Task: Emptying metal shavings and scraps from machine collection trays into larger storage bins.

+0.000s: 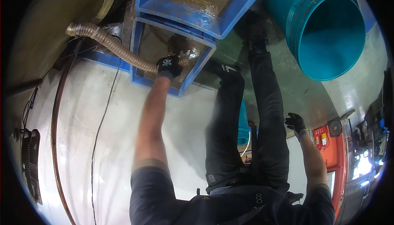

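Black-gloved, my right grip (pixel 295 122) hangs loosely curled around nothing visible; my left grip (pixel 169 66) clasps a ribbed, translucent brown hose (pixel 113 47). I have its end inside the open blue rectangular bin (pixel 198 65), near the right edge; murky, wet-looking contents (pixel 154 46) remain.

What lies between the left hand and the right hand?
In the head view, the blue box's edge and the person's legs lie between left hand and right hand; a teal container shows between the legs.
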`<state>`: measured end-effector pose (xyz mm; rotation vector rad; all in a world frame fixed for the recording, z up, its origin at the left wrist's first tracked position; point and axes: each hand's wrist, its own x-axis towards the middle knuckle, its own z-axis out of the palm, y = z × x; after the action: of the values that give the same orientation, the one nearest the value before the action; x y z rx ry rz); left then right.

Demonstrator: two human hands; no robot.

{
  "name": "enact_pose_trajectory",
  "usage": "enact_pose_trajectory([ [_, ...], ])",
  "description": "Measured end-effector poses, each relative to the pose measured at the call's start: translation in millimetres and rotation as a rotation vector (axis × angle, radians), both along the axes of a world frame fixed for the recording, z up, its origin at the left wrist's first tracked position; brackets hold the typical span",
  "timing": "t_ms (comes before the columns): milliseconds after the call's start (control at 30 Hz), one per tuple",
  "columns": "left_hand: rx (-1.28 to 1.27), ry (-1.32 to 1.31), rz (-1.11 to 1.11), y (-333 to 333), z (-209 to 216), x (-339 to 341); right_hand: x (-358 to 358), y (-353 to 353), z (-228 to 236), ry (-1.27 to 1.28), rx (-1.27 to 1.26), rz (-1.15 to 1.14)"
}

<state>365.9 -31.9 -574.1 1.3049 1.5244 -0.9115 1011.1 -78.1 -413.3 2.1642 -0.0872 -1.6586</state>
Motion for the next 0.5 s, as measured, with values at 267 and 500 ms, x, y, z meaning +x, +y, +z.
enact_pose_trajectory([
  [267,-0.061,0.009,0.037,7.7,1.8,3.7,-3.0,0.2,1.7,-0.015,-0.006,-0.015],
  [500,-0.058,0.022,0.059,3.7,-4.6,2.5,-7.8,1.0,1.4,-0.013,-0.005,0.028],
])
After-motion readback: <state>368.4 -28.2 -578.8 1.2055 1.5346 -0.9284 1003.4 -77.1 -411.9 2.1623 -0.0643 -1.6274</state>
